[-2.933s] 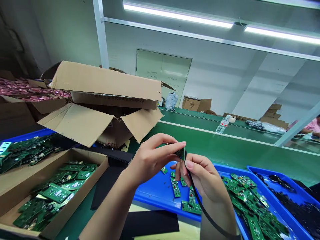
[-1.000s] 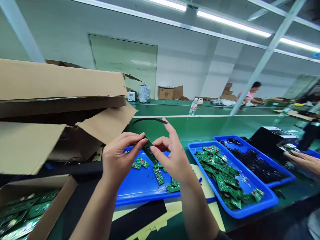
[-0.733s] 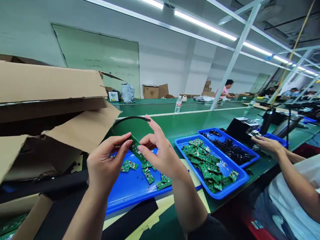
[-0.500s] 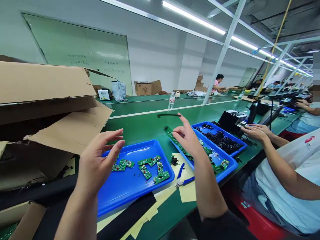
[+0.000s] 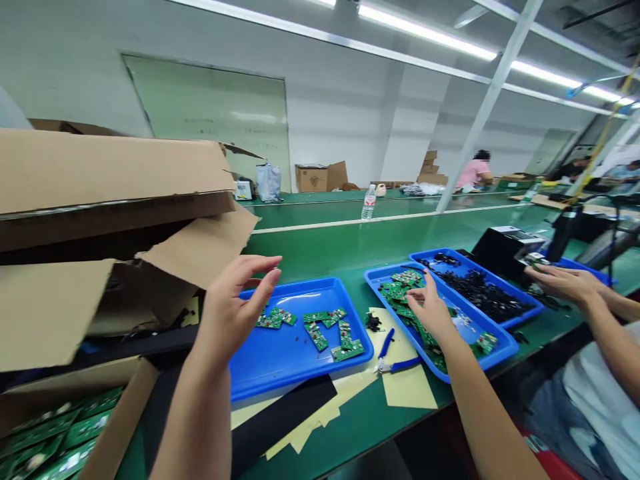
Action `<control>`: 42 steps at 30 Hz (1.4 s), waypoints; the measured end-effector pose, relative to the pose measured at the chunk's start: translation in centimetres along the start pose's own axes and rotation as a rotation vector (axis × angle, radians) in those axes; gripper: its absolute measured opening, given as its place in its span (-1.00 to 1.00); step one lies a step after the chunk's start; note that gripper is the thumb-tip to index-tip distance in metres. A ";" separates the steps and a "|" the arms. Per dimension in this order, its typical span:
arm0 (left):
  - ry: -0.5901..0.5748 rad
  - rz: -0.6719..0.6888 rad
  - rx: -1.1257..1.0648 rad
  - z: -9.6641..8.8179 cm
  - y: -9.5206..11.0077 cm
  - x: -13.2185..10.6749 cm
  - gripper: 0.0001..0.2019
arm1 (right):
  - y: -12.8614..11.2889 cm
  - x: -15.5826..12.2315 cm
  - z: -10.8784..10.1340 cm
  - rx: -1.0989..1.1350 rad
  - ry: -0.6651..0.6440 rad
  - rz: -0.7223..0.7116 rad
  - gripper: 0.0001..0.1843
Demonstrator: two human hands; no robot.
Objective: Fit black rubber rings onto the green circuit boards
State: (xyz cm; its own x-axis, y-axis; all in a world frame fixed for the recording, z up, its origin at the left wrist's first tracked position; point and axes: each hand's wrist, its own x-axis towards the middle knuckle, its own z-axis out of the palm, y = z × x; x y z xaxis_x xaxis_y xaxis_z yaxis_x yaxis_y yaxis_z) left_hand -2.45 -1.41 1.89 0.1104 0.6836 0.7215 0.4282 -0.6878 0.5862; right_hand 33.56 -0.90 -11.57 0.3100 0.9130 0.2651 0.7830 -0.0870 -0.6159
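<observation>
Left hand [image 5: 233, 308] hovering lower centre, fingers spread, empty; right hand [image 5: 429, 308] lying among circuit boards [image 5: 395, 291] right of centre, grip seemingly hidden

Your left hand [image 5: 235, 303]: bare, slim, narrow palm. Long thin fingers [image 5: 265, 289]; the nails look short and plain, though blur at the tips makes that a guess. Your left forearm [image 5: 193, 413]: bare skin down to the bottom edge, smooth, thin at the wrist and wider toward the elbow. Your right hand [image 5: 429, 308]: bare as well, small in frame, knuckles and tendons faintly marked on the back. Your right forearm [image 5: 480, 413]: bare to the frame edge, same slim build, smooth. Both wrists show skin only. Upper arms, shoulders and whatever you wear are cut off by the frame, so clothing can't be logged here.
</observation>
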 end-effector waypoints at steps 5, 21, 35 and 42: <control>-0.066 0.015 0.008 0.1 0.6 -0.1 -0.78 | -6.4 -1.4 6.9 0.064 -0.283 -0.311 -0.12; -0.243 -0.122 0.185 -0.8 -0.4 -0.3 -0.74 | -13.7 0.0 9.3 0.188 -0.372 -0.588 0.11; -0.494 -0.676 -0.108 -2.2 -1.4 1.7 -0.55 | -22.4 -0.8 0.7 0.409 -0.326 -0.975 -0.01; -0.477 -0.651 -0.283 -2.5 -3.6 0.6 -0.55 | -22.6 -1.1 1.8 0.566 -0.406 -0.969 -0.02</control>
State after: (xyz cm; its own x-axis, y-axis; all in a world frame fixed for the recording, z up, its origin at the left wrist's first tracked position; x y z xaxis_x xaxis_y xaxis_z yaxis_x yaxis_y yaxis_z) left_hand -6.12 0.86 1.16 0.3128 0.9497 0.0134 0.3042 -0.1136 0.9458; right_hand 14.55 0.74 0.67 -0.5518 0.5700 0.6087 0.2168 0.8029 -0.5553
